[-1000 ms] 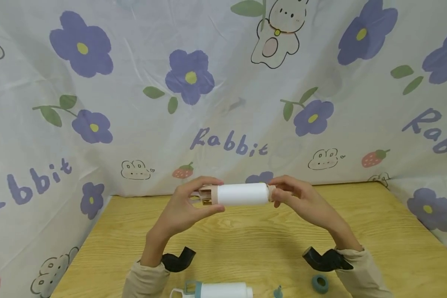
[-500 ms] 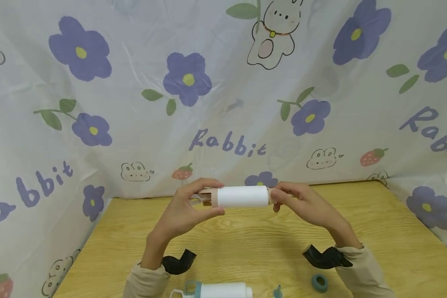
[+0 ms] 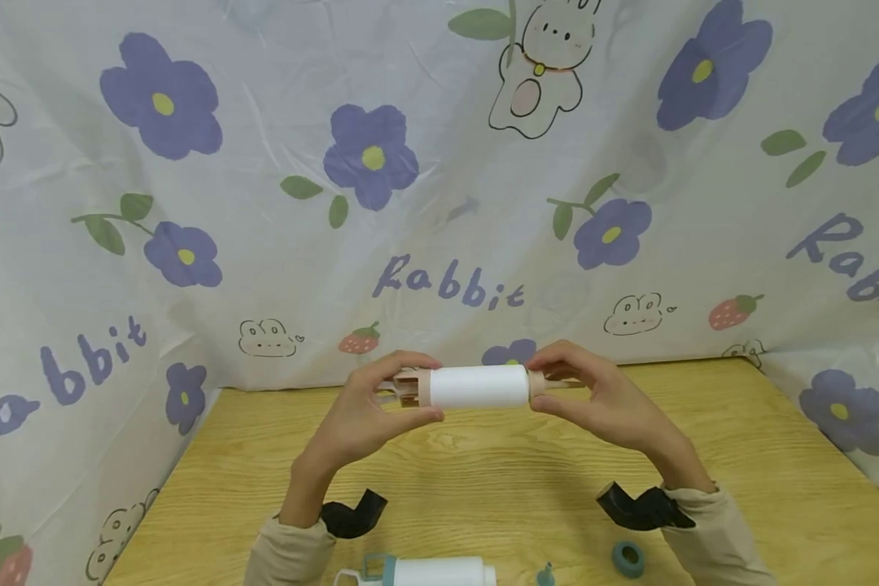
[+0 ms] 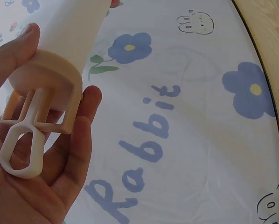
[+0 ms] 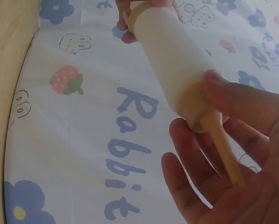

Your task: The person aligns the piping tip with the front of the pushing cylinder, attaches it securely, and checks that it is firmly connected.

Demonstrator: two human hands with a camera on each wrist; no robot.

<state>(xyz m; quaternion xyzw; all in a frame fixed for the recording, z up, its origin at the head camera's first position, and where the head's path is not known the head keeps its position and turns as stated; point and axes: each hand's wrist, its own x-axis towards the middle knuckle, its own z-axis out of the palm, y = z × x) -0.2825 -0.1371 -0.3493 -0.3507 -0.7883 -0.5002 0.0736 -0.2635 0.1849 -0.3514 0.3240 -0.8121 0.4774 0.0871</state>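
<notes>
A white-barrelled icing syringe (image 3: pixel 478 386) with beige end pieces is held level above the table, lying left to right. My left hand (image 3: pixel 366 415) grips its beige handle end, thumb and fingers on opposite sides. In the left wrist view, the white plunger ring (image 4: pixel 6 156) sticks out toward the palm past the beige frame (image 4: pixel 67 109). My right hand (image 3: pixel 604 399) pinches the beige end cap (image 5: pixel 193 103) between thumb and fingertips. A slim beige nozzle (image 5: pixel 223 149) points from that cap into the hollow of the right palm.
Along the near table edge lie a second syringe (image 3: pixel 439 571) with teal parts, a small teal nozzle (image 3: pixel 545 575) and a teal ring-shaped cap (image 3: pixel 628 559). Behind the wooden table (image 3: pixel 483 464) hangs a flower-and-rabbit printed cloth (image 3: pixel 439 228).
The right hand's fingers have shifted from curling over the cap end to a wider pinch on the cap, and the nozzle now shows. The left hand and syringe stay nearly in place.
</notes>
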